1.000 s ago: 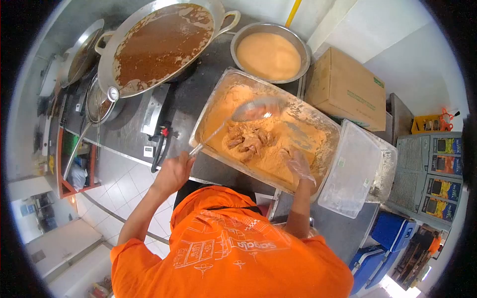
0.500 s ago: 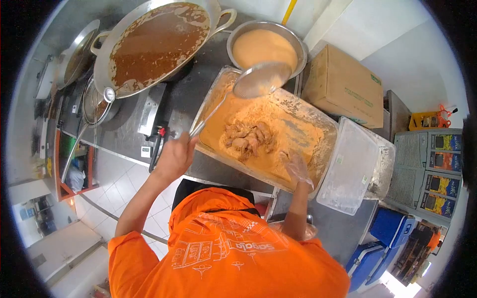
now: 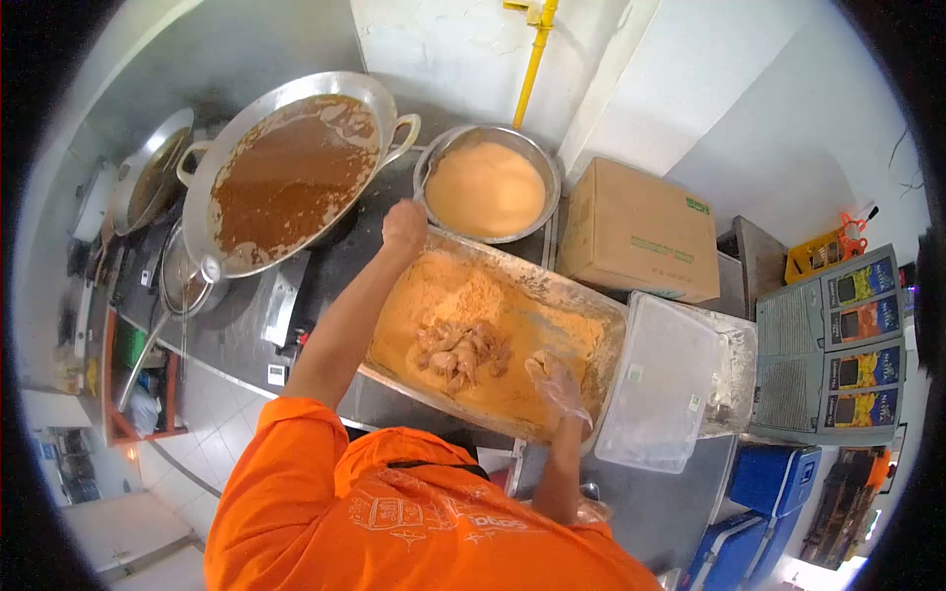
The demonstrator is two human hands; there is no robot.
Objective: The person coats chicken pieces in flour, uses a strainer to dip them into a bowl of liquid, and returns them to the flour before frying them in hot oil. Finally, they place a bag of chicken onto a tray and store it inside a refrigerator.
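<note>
My left hand (image 3: 404, 225) is closed at the left rim of a metal bowl (image 3: 552, 167). It grips the handle of a mesh strainer, whose basket I cannot make out now. Pale orange liquid (image 3: 486, 187) fills the bowl. Below it lies a large metal tray (image 3: 613, 330) spread with orange breading flour (image 3: 463, 291). Raw-looking meat pieces (image 3: 460, 353) are heaped on the flour. My right hand (image 3: 560, 384), in a clear plastic glove, is over the tray's right part with its flour-coated fingers extended, apart from the meat.
A wide pan of brown oil (image 3: 296, 177) stands at the left, with a dial thermometer (image 3: 210, 268) at its rim. Right of the bowl is a cardboard box (image 3: 641, 231). A translucent plastic lid (image 3: 660, 384) lies beside the tray. Blue coolers (image 3: 774, 478) stand lower right.
My left hand has moved up and away from me to the bowl, and the strainer basket has left its place over the tray. My right hand stays by the flour. The camera view has shifted.
</note>
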